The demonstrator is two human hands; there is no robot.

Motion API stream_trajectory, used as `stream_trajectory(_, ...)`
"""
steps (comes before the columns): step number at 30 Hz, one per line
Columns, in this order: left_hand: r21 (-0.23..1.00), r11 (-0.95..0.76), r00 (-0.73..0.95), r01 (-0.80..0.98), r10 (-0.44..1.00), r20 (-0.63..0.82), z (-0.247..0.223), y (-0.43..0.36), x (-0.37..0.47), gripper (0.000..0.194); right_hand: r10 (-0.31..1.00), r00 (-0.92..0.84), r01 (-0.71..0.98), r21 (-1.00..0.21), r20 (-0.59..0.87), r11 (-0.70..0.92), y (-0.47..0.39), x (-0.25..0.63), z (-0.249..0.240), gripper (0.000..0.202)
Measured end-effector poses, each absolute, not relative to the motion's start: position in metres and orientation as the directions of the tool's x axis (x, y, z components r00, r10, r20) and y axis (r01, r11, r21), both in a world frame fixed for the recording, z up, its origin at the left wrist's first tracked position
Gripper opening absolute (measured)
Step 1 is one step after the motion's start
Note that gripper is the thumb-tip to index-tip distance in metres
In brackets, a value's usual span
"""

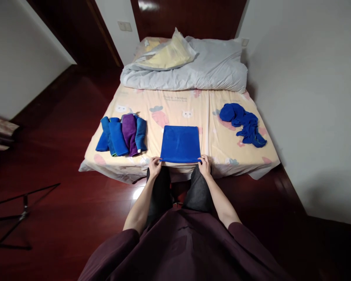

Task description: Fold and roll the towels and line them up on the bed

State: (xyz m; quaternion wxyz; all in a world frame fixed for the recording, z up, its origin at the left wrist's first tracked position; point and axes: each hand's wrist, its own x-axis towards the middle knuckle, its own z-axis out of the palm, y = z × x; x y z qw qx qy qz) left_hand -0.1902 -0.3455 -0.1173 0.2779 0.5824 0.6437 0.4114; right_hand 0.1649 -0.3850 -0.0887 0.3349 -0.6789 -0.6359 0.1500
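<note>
A blue towel (180, 144), folded into a flat, nearly square shape, lies on the bed in front of me. My left hand (155, 167) pinches its near left corner. At the near right corner, my right hand (204, 165) has its fingers closed on the cloth in the same way. To the left sits a row of rolled towels (118, 136), several in blue and one in purple. A crumpled blue cloth (242, 121) lies loose on the right side of the bed.
The bed (181, 105) has a cream sheet printed with carrots and cats. A grey quilt (222, 58) and a pale yellow pillow (169, 56) are heaped at the headboard. Black stand legs (23, 214) rest on the dark red floor at left. A white wall borders the right.
</note>
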Motion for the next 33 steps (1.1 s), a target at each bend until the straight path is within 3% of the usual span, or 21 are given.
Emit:
stream_trajectory(4,0.828,-0.099,-0.11,0.552,0.975,0.191,-0.116,-0.341,-0.189,0.019,0.967,0.077,0.742,-0.662,0.243,0.107,-0.377,0.167,-0.088,0.033)
stream_trajectory(12,0.841,-0.123,0.018,0.527,0.991,0.134,-0.119,-0.329,-0.194,0.02,0.987,0.078,0.701,-0.711,0.139,0.045,-0.368,0.172,-0.087,0.051)
stream_trajectory(20,0.852,0.053,-0.198,0.521,0.978,0.06,-0.129,-0.328,-0.194,0.028,0.959,0.259,0.718,-0.687,0.118,-0.109,-0.367,0.173,-0.096,0.031)
stream_trajectory(33,0.825,0.122,-0.275,0.551,0.961,0.042,-0.133,-0.332,-0.189,0.041,0.947,0.322,0.733,-0.632,-0.005,-0.252,-0.367,0.167,-0.097,0.038)
